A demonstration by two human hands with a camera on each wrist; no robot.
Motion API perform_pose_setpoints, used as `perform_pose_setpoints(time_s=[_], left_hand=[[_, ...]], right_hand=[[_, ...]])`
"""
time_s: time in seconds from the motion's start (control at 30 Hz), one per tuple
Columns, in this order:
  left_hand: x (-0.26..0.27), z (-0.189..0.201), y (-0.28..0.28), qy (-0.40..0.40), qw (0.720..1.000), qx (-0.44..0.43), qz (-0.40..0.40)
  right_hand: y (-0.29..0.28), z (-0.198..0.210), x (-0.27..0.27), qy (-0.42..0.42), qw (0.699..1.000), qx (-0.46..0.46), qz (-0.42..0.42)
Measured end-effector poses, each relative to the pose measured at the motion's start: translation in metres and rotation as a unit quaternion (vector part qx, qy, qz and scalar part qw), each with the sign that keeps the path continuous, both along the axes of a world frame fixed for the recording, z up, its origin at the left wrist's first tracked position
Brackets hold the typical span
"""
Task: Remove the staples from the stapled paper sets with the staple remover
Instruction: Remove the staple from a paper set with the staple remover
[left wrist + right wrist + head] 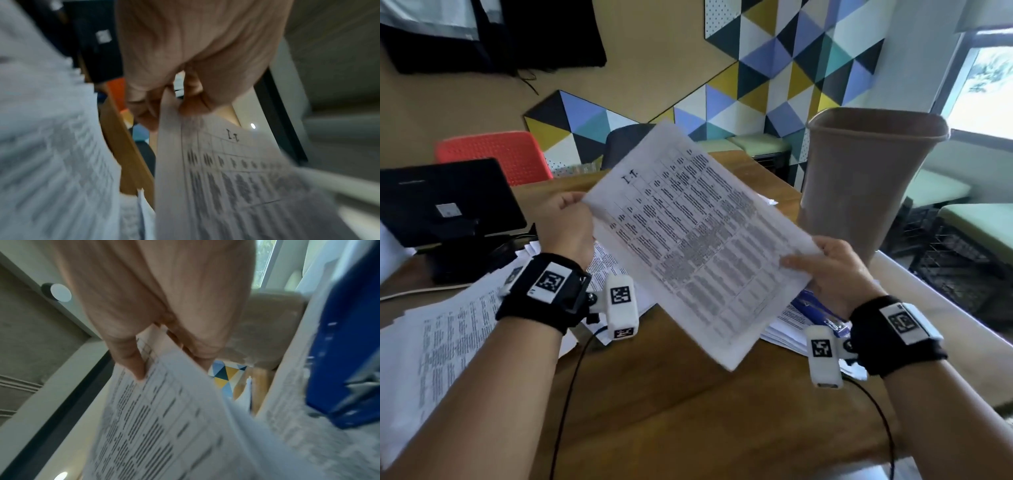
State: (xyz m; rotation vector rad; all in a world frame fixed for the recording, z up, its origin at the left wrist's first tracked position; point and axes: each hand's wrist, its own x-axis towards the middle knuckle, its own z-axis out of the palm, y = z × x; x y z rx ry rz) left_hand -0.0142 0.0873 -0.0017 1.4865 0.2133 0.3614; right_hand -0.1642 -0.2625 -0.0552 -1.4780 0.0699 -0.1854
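A printed paper set (698, 236) with a table of text is held up in the air above the wooden table (671, 404), tilted. My left hand (566, 221) pinches its far left corner, thumb on top (191, 104). My right hand (828, 270) pinches the near right edge, thumb on the printed side (127, 360). The paper (236, 186) (156, 426) fills both wrist views. A blue staple remover (822, 313) lies on a paper stack under my right wrist; it shows as a blue body (345, 353) at the right. No staple can be made out.
Loose printed sheets (445, 349) spread over the table's left side, and another stack (787, 325) lies at the right. A tall brown bin (866, 181) stands at the back right. A dark monitor (445, 202) stands at the left, an orange chair (493, 154) behind it.
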Motion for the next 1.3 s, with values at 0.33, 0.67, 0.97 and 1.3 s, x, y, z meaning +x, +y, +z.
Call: perform_pose_setpoints(time_s=[0.33,0.67,0.97,1.3], left_hand=[[-0.026,0.004,-0.019,-0.076,0.963,0.22,-0.135],[-0.053,-0.063,-0.034,-0.038,0.98,0.172,-0.097],[-0.047,-0.059,-0.03,-0.07,0.987,0.137,-0.044],[-0.046,-0.065,-0.02,-0.029,0.977,0.196,-0.075]], right_hand=[[-0.008,0.043,0.018,-0.208,0.972,-0.067,-0.084],[0.016,-0.01,0.012,-0.064,0.971,-0.203,-0.105],[0.011,-0.015,0.018,-0.059,0.978,-0.167,-0.111],[0.015,-0.024,0.018,0.025,0.971,-0.229,-0.072]])
